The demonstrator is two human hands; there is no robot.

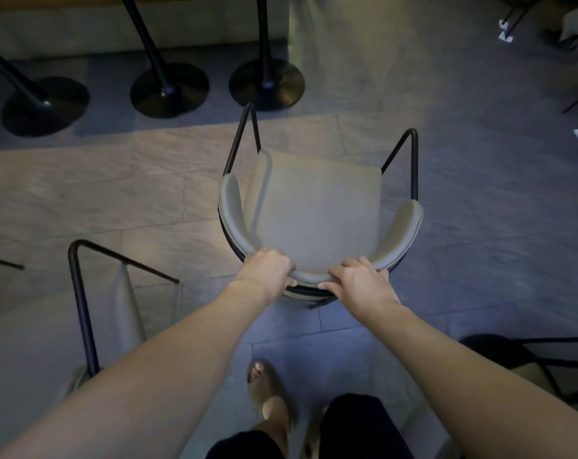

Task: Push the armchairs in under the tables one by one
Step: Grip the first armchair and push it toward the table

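Both grips [270, 270] [359, 281] around armchair backrest [311, 277]

Dim, bluish light; soft blur throughout; wide-angle bending at the edges; faint glare upper centre on floor [347, 61].

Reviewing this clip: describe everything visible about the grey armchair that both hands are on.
The grey padded armchair with thin black metal frame stands upright on the tiled floor, seen from above and behind. It has a flat square seat, a curved padded back that wraps round into the armrests, and bent black tube legs at the front. It faces three black round pedestal bases. The left hand and right hand both grip the top of its backrest.
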